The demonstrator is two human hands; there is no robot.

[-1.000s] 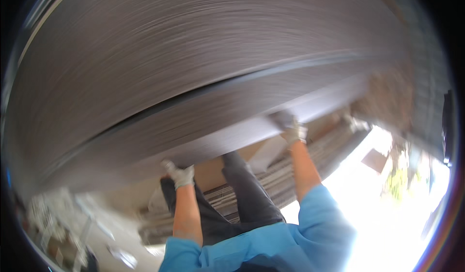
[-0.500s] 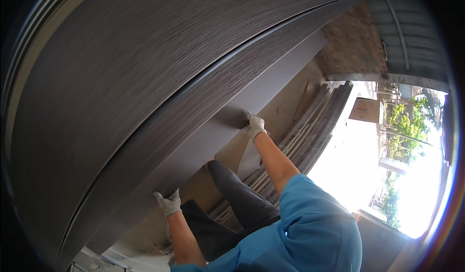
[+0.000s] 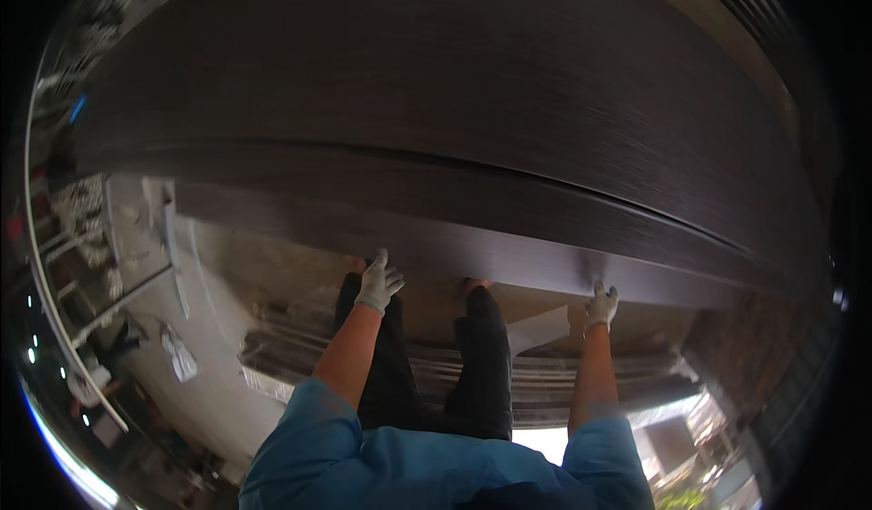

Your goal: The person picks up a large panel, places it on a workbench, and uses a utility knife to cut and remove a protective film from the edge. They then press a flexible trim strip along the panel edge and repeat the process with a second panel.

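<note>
A very large dark brown wood-grain panel (image 3: 472,65) spans the view, with a dark groove running along it and a smooth side strip facing me. Both my hands wear pale work gloves. At the near edge, left of centre, my left hand (image 3: 378,285) has its fingers spread, fingertips overlapping the side strip. Farther right, my right hand (image 3: 600,308) is at the same edge, its thumb and a finger against the strip. Its other fingers are hard to make out, and some motion blur softens the picture.
Below the panel, a stack of long strips (image 3: 545,378) lies on the floor behind my legs, a pale flat sheet (image 3: 540,330) near it. To the left are a metal frame (image 3: 127,301) and a crumpled whitish bag (image 3: 179,354). A brown carton (image 3: 670,444) stands in the bright opening.
My view has swung round, so the panel now runs nearly level and the bright opening sits at the bottom right. Both hands remain at its edge, the left one's fingers more spread.
</note>
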